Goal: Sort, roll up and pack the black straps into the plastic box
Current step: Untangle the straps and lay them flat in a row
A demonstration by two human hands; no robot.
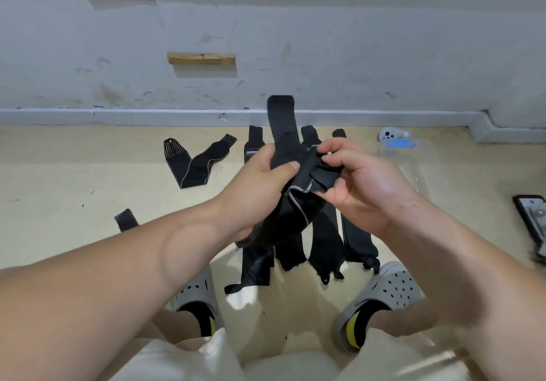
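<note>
Pale cream cloth shorts (183, 363) and two bare forearms fill the bottom of the view. Above them, the left hand (260, 183) has its grip clamped on a black fabric strap with pale grey edging (295, 206), thumb across the front and fingers curled behind. The right hand (363, 185) pinches a folded part of this held strap between thumb and fingertips, so its grip is closed on it too. One end of the held strap stands up above the hands; the rest hangs below them.

Beneath and behind the held strap, a row of long black straps (328, 233) lies side by side on the beige floor (74, 180). Left of the held strap lies a bent black strap with a grey ribbed end (189, 165). Lower left of it, a short black piece (126, 219) shows beside the left forearm. Right of the held strap, well apart, a clear plastic box with a blue label (409, 159) sits on the floor; what it contains cannot be told. A white handheld controller (388, 134) lies just beyond it. Further right, a dark flat device (530, 215) lies at the edge of view. Below the held strap, two grey perforated clogs (390, 289) flank the near ends of the row.
</note>
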